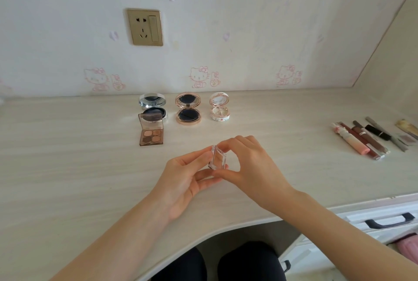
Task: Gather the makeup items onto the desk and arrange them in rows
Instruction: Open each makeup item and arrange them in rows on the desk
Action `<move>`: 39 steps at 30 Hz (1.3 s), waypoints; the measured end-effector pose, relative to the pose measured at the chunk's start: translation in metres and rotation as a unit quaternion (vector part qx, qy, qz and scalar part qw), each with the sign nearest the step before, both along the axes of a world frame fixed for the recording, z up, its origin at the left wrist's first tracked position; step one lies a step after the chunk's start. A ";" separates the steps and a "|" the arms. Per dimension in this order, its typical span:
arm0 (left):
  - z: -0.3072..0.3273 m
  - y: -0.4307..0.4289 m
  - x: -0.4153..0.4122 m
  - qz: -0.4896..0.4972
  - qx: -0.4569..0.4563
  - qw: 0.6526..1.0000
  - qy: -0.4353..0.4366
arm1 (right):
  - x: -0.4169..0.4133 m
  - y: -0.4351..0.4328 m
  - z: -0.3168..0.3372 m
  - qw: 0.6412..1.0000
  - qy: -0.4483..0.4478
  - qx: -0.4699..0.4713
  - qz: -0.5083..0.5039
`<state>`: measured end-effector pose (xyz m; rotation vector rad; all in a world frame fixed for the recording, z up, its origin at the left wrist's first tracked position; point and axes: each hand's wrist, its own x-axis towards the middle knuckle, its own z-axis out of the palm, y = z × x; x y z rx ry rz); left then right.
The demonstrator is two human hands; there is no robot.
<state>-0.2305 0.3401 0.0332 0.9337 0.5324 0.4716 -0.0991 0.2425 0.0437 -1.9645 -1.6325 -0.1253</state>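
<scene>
Above pale desk [67,167], left hand [181,181] and right hand [251,167] pinch clear compact [217,158]

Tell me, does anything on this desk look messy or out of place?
Nothing is spilled or broken. The lip glosses and pencils at the far right lie slanted in a loose bunch, not in a row. The open eyeshadow palette crowds the silver compact, its lid hiding part of it.

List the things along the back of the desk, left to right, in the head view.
Silver compact → rose-gold compact → white patterned compact → cluster of lip tubes and pencils. Left out, since they overlap these: the eyeshadow palette and the small clear case pinched between left hand and right hand.
</scene>
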 end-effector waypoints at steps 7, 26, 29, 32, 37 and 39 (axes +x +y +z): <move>-0.002 0.003 0.001 -0.004 -0.015 1.000 -0.008 | 0.003 0.000 -0.001 1.000 -0.010 0.010 0.012; 0.001 0.004 0.000 0.032 0.014 0.999 0.003 | 0.012 0.007 -0.002 0.999 0.036 0.022 0.032; 0.001 0.005 -0.001 0.061 0.093 0.993 0.045 | 0.015 0.014 0.000 0.998 0.051 0.018 0.032; -0.002 0.012 -0.003 0.112 0.212 0.966 0.097 | 0.021 0.024 0.002 0.998 0.048 -0.001 0.028; -0.017 0.023 -0.006 0.133 0.572 0.780 0.217 | 0.030 0.045 -0.006 0.998 0.009 -0.051 0.023; -0.024 0.025 -0.006 0.117 0.632 0.730 0.233 | 0.031 0.051 -0.010 0.997 -0.019 -0.074 0.025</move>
